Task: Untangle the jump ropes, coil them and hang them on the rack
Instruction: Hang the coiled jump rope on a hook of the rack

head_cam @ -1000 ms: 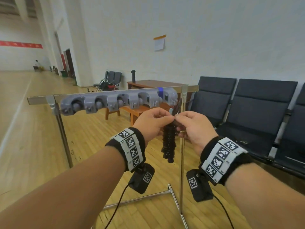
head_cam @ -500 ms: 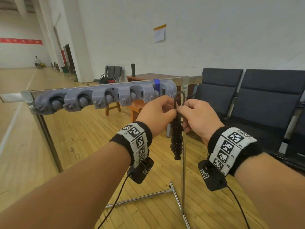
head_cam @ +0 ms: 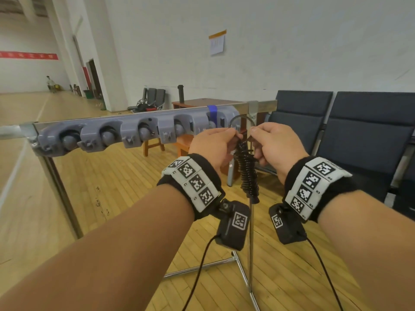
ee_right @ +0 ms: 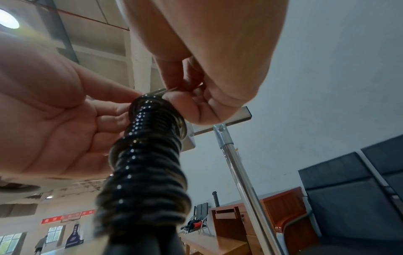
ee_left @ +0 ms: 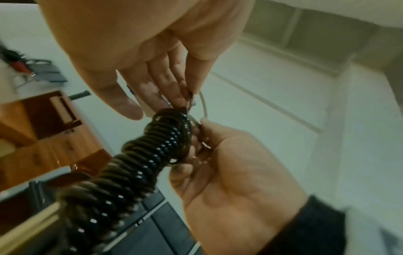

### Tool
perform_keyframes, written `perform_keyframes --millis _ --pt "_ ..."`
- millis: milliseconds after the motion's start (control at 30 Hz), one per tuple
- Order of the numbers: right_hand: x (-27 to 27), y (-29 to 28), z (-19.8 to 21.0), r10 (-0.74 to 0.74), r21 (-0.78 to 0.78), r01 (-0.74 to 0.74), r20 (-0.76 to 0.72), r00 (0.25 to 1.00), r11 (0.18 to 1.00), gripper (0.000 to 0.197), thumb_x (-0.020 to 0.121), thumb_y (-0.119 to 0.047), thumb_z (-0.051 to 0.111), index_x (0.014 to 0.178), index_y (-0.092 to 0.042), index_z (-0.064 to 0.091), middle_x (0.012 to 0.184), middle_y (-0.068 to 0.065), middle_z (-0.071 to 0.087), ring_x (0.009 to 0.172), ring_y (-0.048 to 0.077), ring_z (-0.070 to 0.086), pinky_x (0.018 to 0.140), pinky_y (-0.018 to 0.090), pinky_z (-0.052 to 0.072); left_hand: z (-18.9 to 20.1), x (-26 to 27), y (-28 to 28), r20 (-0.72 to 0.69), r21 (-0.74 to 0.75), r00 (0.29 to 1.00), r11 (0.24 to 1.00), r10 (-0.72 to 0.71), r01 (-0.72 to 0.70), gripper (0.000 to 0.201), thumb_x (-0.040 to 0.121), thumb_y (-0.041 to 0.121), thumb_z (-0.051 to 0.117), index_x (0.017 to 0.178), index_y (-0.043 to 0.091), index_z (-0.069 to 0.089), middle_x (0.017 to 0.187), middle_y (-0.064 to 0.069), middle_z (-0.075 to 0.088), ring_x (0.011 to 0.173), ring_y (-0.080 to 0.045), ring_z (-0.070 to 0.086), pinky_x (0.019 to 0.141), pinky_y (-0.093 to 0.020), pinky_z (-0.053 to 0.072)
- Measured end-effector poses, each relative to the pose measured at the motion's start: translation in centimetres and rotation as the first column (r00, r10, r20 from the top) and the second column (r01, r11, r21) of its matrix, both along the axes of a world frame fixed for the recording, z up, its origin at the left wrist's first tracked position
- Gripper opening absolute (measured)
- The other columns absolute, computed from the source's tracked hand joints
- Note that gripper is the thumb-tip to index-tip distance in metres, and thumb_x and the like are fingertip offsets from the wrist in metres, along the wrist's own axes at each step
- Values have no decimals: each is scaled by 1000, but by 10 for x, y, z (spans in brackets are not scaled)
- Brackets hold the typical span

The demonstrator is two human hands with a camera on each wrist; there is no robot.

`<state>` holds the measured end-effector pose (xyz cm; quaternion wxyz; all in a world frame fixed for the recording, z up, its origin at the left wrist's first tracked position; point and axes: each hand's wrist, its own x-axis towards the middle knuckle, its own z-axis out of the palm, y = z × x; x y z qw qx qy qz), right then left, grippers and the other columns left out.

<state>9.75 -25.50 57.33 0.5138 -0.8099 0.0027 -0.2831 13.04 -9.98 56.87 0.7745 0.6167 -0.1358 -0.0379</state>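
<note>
Both hands are up at the right end of the rack (head_cam: 134, 133), right by the last gray holder next to the blue tape (head_cam: 211, 110). The jump rope (head_cam: 247, 173) is wound into a tight black coil and hangs straight down between the hands, in front of the rack's metal post (head_cam: 251, 243). Left hand (head_cam: 213, 147) has its grip pinched on the top of the coil, right hand (head_cam: 274, 147) pinches the thin loop (head_cam: 241, 118) sticking up above it. The loop sits just in front of the rack, can't tell if it's touching.
</note>
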Motion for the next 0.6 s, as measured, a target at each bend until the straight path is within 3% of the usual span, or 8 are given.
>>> perform_keyframes --millis 100,200,300,367,467,600 --pt "10 -2 -4 9 56 -6 -44 999 998 31 102 -32 57 92 -7 73 66 4 60 54 15 55 48 31 43 -5 8 -8 -93 -15 995 1000 20 -21 27 100 17 63 80 19 80 87 0 80 88 -17 75 81 -34 59" --pt "18 0 -11 46 63 -39 -98 994 997 30 102 -32 58 85 -11 71 61 1 57 55 18 55 47 30 42 -18 19 -7 -132 -31 990 998 54 -58 34 101 16 64 71 15 80 101 -11 82 96 -23 76 97 -46 60" --pt "21 1 -23 60 6 -60 -123 991 998 28 102 -31 57 85 -14 71 62 -1 58 54 15 56 47 29 46 -32 22 -1 -131 -70 991 997 30 -40 20 100 13 65 87 13 81 98 -10 82 90 -20 80 81 -37 65" --pt "22 2 -30 64 -36 -69 -114 991 997 26 103 -32 57 88 -18 72 62 -5 58 53 11 56 48 27 48 -39 24 2 -70 -24 996 998 59 -61 11 101 16 66 102 11 76 95 -6 82 90 -22 80 82 -37 65" --pt "21 3 -36 43 -81 -50 -86 995 995 25 102 -35 56 89 -21 73 59 -10 60 53 7 58 53 28 52 -44 27 6 103 150 989 981 108 -122 11 103 23 66 103 17 75 85 3 79 82 -16 78 79 -35 64" --pt "11 4 -37 16 -122 -25 -75 997 992 23 101 -32 56 88 -22 72 64 -8 66 58 8 62 62 36 55 -44 14 13 232 298 966 938 111 -180 6 101 30 68 103 28 73 97 5 77 89 -12 77 81 -37 66"
